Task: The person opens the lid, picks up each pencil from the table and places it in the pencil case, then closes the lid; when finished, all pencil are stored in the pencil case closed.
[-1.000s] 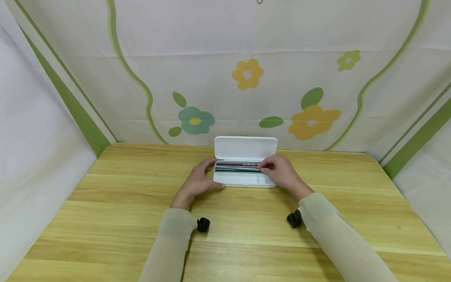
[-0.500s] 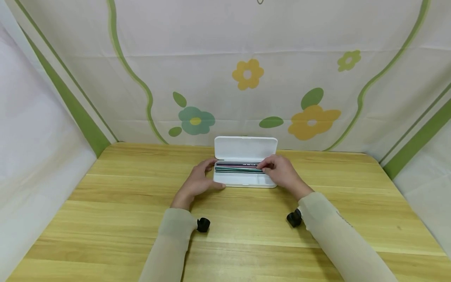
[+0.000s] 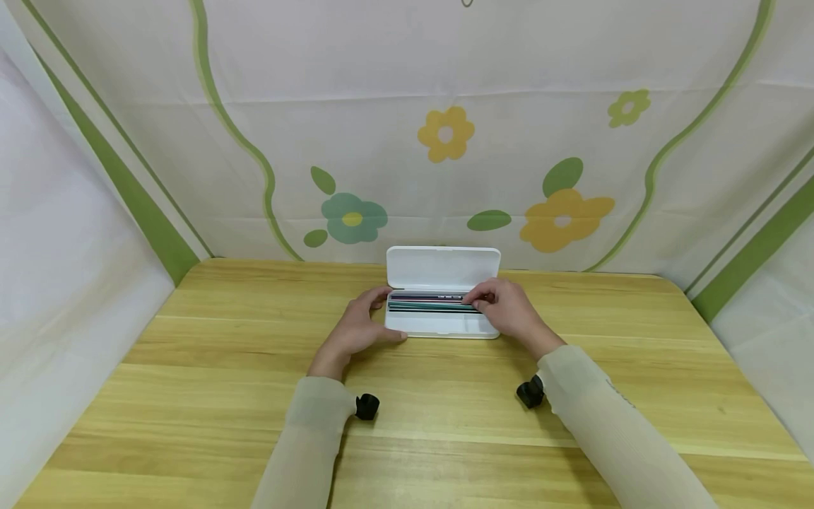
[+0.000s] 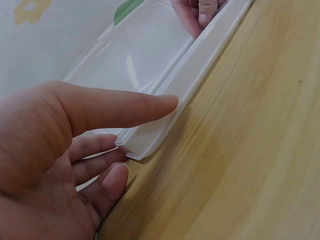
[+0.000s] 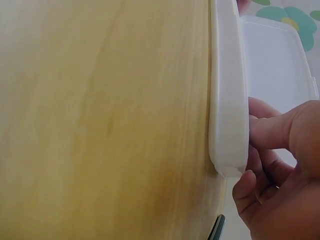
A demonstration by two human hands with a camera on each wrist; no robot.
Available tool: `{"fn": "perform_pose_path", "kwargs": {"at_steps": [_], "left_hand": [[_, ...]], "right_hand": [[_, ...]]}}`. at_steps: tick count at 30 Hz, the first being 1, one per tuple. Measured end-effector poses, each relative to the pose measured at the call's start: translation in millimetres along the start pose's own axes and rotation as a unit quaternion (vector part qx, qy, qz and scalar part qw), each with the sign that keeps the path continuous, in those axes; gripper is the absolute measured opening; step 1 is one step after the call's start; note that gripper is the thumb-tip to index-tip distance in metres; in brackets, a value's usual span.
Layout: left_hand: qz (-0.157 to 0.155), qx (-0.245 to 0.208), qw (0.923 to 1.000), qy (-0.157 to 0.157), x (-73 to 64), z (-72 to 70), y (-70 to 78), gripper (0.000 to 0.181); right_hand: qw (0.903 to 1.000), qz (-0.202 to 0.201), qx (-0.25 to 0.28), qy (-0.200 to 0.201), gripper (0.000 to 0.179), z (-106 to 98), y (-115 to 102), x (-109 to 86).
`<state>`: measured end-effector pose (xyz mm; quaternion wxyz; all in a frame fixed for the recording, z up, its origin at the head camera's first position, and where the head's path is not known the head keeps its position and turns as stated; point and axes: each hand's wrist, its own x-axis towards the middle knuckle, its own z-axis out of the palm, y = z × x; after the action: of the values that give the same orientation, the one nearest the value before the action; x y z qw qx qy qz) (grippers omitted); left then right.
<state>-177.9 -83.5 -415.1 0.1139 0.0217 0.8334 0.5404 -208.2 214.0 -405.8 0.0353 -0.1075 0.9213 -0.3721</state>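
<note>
A white pencil case (image 3: 439,325) lies near the table's far edge, its lid (image 3: 443,267) raised behind it. Several slim pencils (image 3: 422,306), dark, purplish and green, lie lengthwise inside. My left hand (image 3: 356,326) holds the case's left end, thumb along the front wall and fingers around the corner, also seen in the left wrist view. With thumb and forefinger, my right hand (image 3: 505,311) pinches the right end of a green pencil inside the case. In the right wrist view the case wall (image 5: 230,90) hides those fingertips and the pencils.
The wooden table (image 3: 439,438) extends on both sides and in front of the case. A flower-patterned cloth (image 3: 407,141) hangs right behind the lid. A small black device (image 3: 367,406) sits at the left cuff, another black device (image 3: 531,393) at the right.
The green pencil in my right fingers has settled from a slight slant to lie nearly level with the others. My right hand has shifted very slightly left; my left hand stays put.
</note>
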Motion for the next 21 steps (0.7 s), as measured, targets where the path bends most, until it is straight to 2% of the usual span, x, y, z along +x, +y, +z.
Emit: {"fn": "perform_pose_path", "kwargs": {"at_steps": [9,14,21], "left_hand": [[0.005,0.004,1.0,-0.001,0.3,0.9,2.0,0.091],[0.009,0.001,1.0,0.001,-0.3,0.5,2.2,0.088],[0.012,0.003,0.9999,-0.001,-0.9,-0.2,1.2,0.088]], "right_hand": [[0.9995,0.008,0.021,0.024,0.018,-11.5,1.7,-11.4],[0.998,0.009,0.048,0.039,0.02,-19.0,3.1,-25.8],[0.9956,0.037,0.066,0.056,0.026,-33.0,2.2,-47.3]]}}
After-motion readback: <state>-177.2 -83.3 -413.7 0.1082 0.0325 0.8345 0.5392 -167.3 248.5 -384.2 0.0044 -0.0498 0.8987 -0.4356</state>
